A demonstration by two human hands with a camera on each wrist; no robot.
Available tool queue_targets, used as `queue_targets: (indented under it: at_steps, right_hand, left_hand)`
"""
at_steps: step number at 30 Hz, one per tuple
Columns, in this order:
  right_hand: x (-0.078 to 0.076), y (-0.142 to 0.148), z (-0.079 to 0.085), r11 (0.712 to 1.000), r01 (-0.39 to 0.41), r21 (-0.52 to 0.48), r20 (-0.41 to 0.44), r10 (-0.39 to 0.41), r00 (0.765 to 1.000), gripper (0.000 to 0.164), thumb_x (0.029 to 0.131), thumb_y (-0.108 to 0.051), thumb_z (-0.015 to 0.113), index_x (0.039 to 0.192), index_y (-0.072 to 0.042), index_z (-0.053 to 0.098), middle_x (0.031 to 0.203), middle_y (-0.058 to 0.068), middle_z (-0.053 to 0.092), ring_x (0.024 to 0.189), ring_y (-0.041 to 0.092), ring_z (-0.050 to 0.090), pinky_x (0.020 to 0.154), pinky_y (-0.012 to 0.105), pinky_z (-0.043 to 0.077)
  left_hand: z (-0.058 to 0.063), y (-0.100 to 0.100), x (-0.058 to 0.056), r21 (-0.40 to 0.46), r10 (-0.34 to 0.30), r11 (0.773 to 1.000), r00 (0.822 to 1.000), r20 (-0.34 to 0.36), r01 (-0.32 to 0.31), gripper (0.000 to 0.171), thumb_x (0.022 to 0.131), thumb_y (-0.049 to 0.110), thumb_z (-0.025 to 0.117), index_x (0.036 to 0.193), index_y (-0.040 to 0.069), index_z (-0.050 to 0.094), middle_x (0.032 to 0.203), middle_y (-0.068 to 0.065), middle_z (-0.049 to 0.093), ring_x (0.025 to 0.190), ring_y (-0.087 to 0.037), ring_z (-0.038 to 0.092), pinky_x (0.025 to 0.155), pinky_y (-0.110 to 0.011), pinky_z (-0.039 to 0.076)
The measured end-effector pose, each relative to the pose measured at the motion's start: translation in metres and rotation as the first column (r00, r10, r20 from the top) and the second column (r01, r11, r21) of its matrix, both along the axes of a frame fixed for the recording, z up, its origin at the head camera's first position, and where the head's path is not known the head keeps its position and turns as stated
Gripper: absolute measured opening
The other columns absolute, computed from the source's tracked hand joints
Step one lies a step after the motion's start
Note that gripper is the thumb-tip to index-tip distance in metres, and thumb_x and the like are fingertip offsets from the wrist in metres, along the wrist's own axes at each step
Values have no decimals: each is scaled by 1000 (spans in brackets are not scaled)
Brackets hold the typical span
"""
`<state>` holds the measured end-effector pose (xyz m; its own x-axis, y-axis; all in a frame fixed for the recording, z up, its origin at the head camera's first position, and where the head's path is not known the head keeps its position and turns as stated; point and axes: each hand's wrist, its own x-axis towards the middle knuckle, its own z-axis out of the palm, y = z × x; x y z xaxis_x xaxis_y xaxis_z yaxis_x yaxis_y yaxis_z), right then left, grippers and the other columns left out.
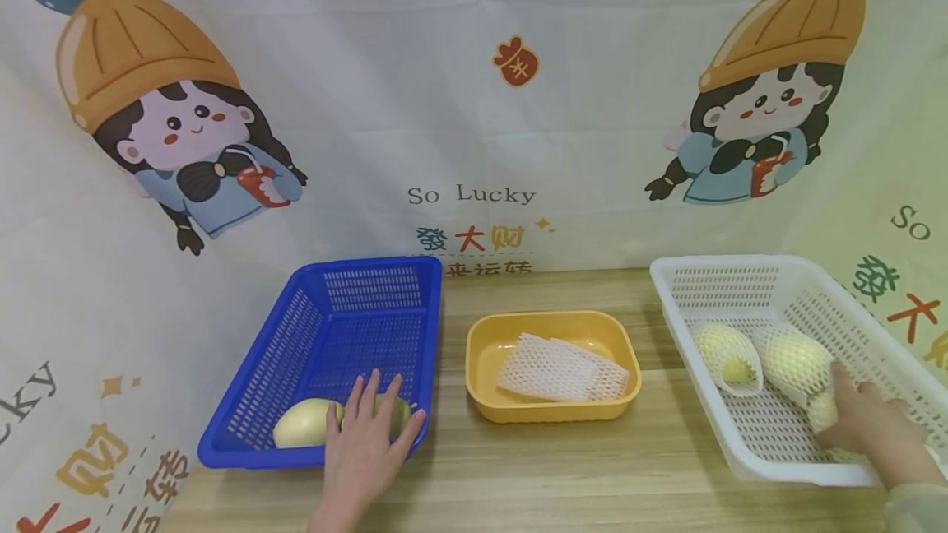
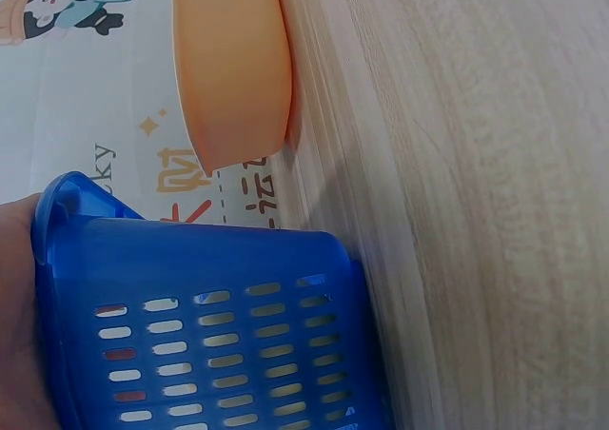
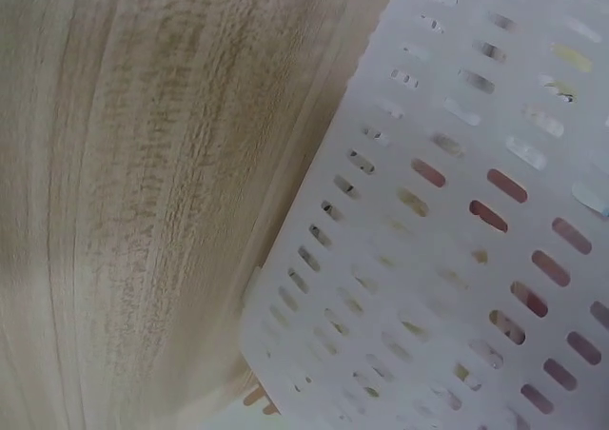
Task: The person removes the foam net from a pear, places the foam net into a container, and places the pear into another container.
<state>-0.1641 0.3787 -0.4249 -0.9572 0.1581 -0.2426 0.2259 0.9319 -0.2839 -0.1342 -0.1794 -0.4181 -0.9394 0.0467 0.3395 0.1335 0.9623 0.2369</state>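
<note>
In the head view my left hand [image 1: 364, 455] reaches over the near rim of the blue basket [image 1: 259, 461], its fingers spread over a green fruit [image 1: 401, 418] that they partly cover. Beside it lies a round pale yellow fruit [image 1: 302, 424]. My right hand [image 1: 877, 426] is down inside the white basket [image 1: 670, 294], thumb and fingers around a pale fruit in a foam net [image 1: 820, 412], which the hand partly hides. Two more netted fruits, one on the left [image 1: 729, 359] and one in the middle [image 1: 796, 359], lie just beyond it.
Between the baskets stands a yellow tray [image 1: 480, 401] holding white foam net sleeves [image 1: 551, 368]. All three containers rest on a wooden table [image 1: 518, 475]. A printed cloth [image 1: 474, 105] hangs behind and along the sides.
</note>
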Motion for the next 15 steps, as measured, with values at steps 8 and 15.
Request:
queue_targets:
  at_steps: [8,15]
  right_hand:
    - [2,5,0,998,-46,36,-100,50,994,123,62,-43,73,128,8,-17,114,48,12,92,73,13,71,75,18]
    - [5,1,13,995,-53,80,-262,72,962,123,61,-41,74,133,5,-14,108,46,22,82,68,26,62,73,28]
  left_hand:
    - [0,1,-1,2,-4,1000,1000,10,4,63,86,55,40,130,11,45,135,-18,34,124,-35,24,95,-59,13]
    - [-1,1,-1,-3,6,1000,1000,18,-6,63,86,56,39,131,11,44,136,-18,32,124,-35,24,95,-59,12]
